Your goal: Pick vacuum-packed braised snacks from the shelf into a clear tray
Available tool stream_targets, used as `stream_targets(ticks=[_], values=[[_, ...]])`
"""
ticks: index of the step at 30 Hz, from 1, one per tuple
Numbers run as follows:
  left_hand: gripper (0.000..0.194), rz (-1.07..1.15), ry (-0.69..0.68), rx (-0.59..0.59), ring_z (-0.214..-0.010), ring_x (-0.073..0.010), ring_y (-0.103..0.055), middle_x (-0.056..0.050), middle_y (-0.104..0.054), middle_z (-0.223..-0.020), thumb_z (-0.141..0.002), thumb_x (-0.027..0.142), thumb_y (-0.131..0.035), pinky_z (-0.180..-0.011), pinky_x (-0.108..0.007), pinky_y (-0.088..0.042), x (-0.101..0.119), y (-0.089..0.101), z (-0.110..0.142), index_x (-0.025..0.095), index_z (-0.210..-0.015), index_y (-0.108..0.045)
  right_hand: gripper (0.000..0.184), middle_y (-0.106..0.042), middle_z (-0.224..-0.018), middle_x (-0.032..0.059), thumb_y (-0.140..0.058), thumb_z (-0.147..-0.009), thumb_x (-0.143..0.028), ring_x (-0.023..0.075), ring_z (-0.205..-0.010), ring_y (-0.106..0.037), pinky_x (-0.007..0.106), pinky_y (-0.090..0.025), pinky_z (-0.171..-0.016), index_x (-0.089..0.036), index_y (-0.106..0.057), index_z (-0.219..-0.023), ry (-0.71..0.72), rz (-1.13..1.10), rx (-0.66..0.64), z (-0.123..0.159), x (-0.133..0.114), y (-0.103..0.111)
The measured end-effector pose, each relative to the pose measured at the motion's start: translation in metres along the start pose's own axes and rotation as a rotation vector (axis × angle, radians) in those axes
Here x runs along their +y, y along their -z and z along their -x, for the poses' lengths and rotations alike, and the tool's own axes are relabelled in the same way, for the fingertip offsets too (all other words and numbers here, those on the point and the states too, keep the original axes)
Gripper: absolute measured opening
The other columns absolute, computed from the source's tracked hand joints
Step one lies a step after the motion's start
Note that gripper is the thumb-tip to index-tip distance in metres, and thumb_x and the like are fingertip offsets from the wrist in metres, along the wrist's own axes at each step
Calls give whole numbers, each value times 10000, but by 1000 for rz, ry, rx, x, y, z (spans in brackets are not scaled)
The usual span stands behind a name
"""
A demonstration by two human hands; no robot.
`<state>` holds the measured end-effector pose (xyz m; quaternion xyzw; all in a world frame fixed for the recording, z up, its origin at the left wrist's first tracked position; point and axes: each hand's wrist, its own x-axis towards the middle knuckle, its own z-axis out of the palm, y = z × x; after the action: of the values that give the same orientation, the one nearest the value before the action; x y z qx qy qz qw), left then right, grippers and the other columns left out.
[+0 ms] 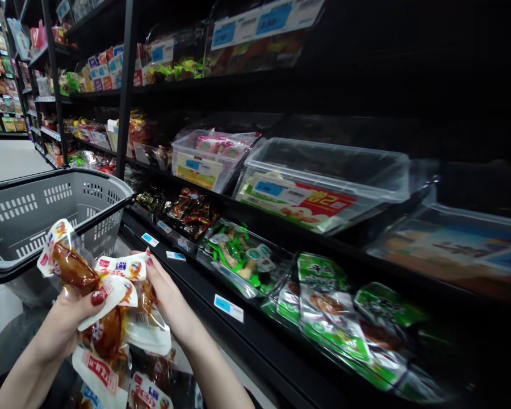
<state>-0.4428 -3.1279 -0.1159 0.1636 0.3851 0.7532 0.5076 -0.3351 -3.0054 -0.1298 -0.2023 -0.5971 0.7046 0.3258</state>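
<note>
Both my hands hold a bunch of clear and white snack packets [111, 307] with brown meat pieces inside. My left hand [70, 315] grips them from the left, thumb pressed on a white packet. My right hand [168, 295] closes on them from the right, fingers behind the packets. The bunch hangs in front of a grey shopping basket [34, 210] that sits at my left. More packets of the same kind dangle below my hands.
Black shelves [247, 335] run along my right, with clear plastic bins [323, 182] of packaged snacks and green packets [323, 307] on the lower tier. Blue price tags line the shelf edges. A pale aisle floor [8, 159] leads to further shelves at far left.
</note>
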Motion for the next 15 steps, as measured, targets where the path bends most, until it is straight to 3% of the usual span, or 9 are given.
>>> stream_targets(ticks=[3,5,7,9,11,15], values=[[274,-42,-59,31,-645,-191,-718,-10,-766,-698,-482,277,-887,-613,-219,-584,3,-9,3,235,-726,-767,462,-627,-1055,51,-475,-832,-626,229,-1024,-558,398,-416,-920,-257,-606,-1077,-45,33,-48,-1,-4,9],[235,-74,-82,43,-600,-148,-703,11,-760,-659,-483,269,-886,-580,-165,-560,3,-13,4,233,-683,-768,486,-615,-1087,65,-453,-844,-623,237,-1001,-565,426,-422,-904,-259,-575,-1142,-17,107,32,0,-11,15],[212,-108,-76,58,-602,-130,-698,16,-759,-651,-488,271,-882,-579,-141,-545,1,-15,4,225,-659,-767,465,-593,-1126,76,-459,-860,-585,240,-1021,-540,438,-389,-925,-261,-554,-1180,161,290,184,5,-24,15],[211,-134,-66,45,-634,-141,-698,8,-763,-677,-512,280,-872,-614,-163,-550,-4,-16,5,220,-689,-773,380,-582,-1146,72,-477,-876,-517,246,-1061,-496,439,-340,-943,-270,-584,-1144,404,506,237,13,-40,9],[198,-160,-74,7,-642,-151,-684,5,-757,-679,-552,272,-851,-635,-193,-551,-9,-17,5,214,-725,-774,279,-611,-1087,57,-527,-866,-452,258,-1057,-473,440,-327,-909,-271,-641,-1046,516,660,112,21,-57,-1],[99,-308,-110,20,-561,-128,-613,16,-690,-564,-602,228,-805,-526,-171,-493,-20,-18,6,169,-604,-726,63,-670,-863,17,-687,-777,-283,246,-924,-498,413,-321,-806,-253,-696,-831,389,733,-117,27,-70,-20]])
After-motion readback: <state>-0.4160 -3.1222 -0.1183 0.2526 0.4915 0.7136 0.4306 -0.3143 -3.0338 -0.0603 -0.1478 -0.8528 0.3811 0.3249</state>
